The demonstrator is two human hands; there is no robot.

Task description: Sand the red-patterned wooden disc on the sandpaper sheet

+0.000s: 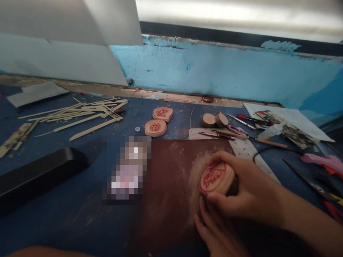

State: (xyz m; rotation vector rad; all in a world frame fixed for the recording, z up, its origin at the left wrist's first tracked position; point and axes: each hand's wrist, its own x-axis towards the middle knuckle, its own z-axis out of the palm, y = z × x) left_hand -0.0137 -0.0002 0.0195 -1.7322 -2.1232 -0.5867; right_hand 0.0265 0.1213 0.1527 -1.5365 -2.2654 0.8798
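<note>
The right hand (252, 185) holds a round slice of wood (215, 178) with a red drawing on its top face, and its fingers (217, 200) are clenched around the edge. This slice sits just above a dark brown board (168, 185), on a pale patch of sawdust (195, 182). The left hand (217, 235) lies lower on the board, with its fingers (203, 225) stretched toward the slice (I cannot tell if they touch it).

Farther on the blue bench (59, 210) lie two wood slices with red patterns (159, 119), one with a star and one with a flower. Beside them are two bare slices (214, 120), and some thin carving tools (222, 134) rest on white paper. On the left there is a pile of thin wooden sticks (75, 114) and a long black case (34, 178). A blurred object (127, 167) stands near the board, too unclear to name.
</note>
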